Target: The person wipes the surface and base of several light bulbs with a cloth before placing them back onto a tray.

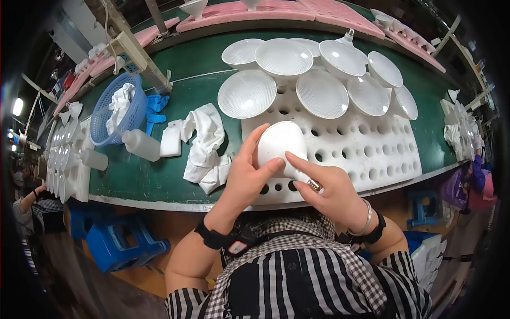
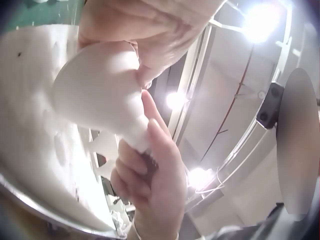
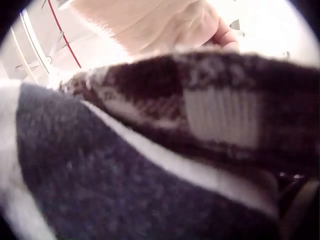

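Observation:
A white lamp [image 1: 280, 143] with a wide head and a metal screw base is held in front of the body, over the near edge of the white foam board [image 1: 366, 154]. The left hand [image 1: 245, 173] grips the lamp's wide head, its thumb on the side. The right hand [image 1: 332, 194] pinches the narrow neck near the metal base. In the left wrist view the lamp [image 2: 100, 90] lies between the left hand [image 2: 145, 25] above and the right hand [image 2: 155, 175] below. Clothing covers much of the right wrist view, leaving part of the right hand [image 3: 160, 25] visible.
Several wide white lamps [image 1: 247, 94] stand on the board's far half. To the left are a white cloth [image 1: 204, 138], a white bottle [image 1: 141, 144], a blue basket [image 1: 98, 117] and blue gloves [image 1: 155, 109]. Blue stools [image 1: 119, 244] stand below the table.

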`<state>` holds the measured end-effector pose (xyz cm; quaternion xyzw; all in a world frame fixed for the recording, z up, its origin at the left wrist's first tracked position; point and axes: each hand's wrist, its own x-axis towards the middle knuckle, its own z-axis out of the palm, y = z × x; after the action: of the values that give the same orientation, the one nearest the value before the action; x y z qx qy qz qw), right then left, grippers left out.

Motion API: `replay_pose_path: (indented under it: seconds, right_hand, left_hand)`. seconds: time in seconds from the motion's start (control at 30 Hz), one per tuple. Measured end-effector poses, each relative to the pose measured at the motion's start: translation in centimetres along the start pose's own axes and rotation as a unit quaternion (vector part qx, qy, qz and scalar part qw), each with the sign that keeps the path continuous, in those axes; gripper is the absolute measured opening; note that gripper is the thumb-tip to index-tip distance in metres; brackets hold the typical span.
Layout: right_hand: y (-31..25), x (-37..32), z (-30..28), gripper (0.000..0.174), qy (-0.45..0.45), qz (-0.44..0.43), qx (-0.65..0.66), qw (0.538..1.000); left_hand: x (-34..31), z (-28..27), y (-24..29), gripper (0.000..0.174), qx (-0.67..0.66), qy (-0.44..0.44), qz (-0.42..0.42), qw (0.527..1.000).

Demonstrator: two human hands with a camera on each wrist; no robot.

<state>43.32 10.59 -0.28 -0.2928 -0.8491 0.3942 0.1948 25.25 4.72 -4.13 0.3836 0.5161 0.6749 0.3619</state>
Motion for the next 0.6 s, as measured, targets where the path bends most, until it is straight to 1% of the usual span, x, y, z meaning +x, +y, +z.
replay_pose_path:
  seconds: [0.03,0.07,0.13,0.17,0.2,0.23,0.27,0.3,0.33,0.37,0.4,0.43,0.47,0.5,0.53,0.57,0.6]
  right_hand:
    - [0.1,0.2,0.0,0.056,0.007,-0.021,-0.001,1.0]
    - [0.2,0.1,0.2,0.056,0.012,-0.041,-0.003,0.999]
    - [-0.2,-0.1,0.3,0.056,0.005,-0.029,-0.009,1.0]
    - [-0.4,0.1,0.2,0.056,0.004,-0.019,-0.014,1.0]
    - [-0.5,0.3,0.1,0.056,0.005,-0.023,-0.015,1.0]
    - [-0.7,0.2,0.1,0.056,0.004,-0.004,-0.007,1.0]
    - [-0.7,0.1,0.0,0.056,0.003,0.016,0.002,1.0]
    - [-0.6,0.1,0.0,0.056,0.005,0.017,0.004,1.0]
    - [-0.5,0.2,-0.1,0.058,0.005,0.006,-0.003,1.0]
    - [-0.5,0.3,-0.1,0.059,0.003,-0.006,-0.01,1.0]
    - [-0.5,0.3,-0.1,0.059,0.003,-0.006,-0.01,1.0]
    - [-0.5,0.3,-0.1,0.061,0.01,0.014,-0.011,1.0]
    - [-0.6,0.4,-0.1,0.063,0.017,0.034,-0.011,0.999]
    - [-0.7,0.5,-0.1,0.063,0.016,0.032,-0.011,0.999]
    - [-0.9,0.7,-0.3,0.064,0.009,0.04,-0.022,0.999]
    - [-1.0,1.0,-0.3,0.066,0.004,0.049,-0.032,0.998]
    - [-1.1,1.2,-0.2,0.066,0.003,0.049,-0.031,0.998]
  left_hand:
    - [0.3,-0.3,0.4,0.035,-0.012,-0.012,-0.031,0.999]
    - [0.8,-1.3,0.1,0.035,-0.013,-0.011,-0.034,0.999]
    - [2.2,-3.3,-0.3,0.03,0.13,-0.032,-0.06,0.989]
    - [2.3,-3.5,0.2,0.028,0.183,-0.018,-0.064,0.981]
    - [2.5,-4.2,0.3,0.028,0.183,-0.016,-0.059,0.981]
    - [2.6,-5.4,0.1,0.032,0.35,0.003,0.094,0.932]
    - [2.6,-6.4,-0.3,0.036,0.498,0.02,0.242,0.833]
    - [2.1,-7.3,-1.2,0.046,0.586,0.079,0.238,0.77]
    - [1.0,-8.0,-1.8,0.046,0.586,0.076,0.24,0.77]
    - [-0.3,-8.7,-2.4,0.049,0.654,0.05,0.142,0.741]
    - [-1.0,-9.4,-2.6,0.052,0.712,0.025,0.042,0.701]
    - [-0.9,-10.2,-2.5,0.045,0.674,-0.018,0.031,0.738]
    - [-0.9,-10.8,-2.5,0.045,0.674,-0.016,0.031,0.738]
    - [-0.8,-11.0,-1.9,0.044,0.603,0.013,0.088,0.793]
    - [-0.6,-11.0,-1.2,0.043,0.526,0.042,0.145,0.837]
    - [-0.8,-10.1,-0.5,0.039,0.472,0.089,0.197,0.854]
    - [-0.8,-8.5,1.0,0.039,0.424,0.074,0.244,0.869]
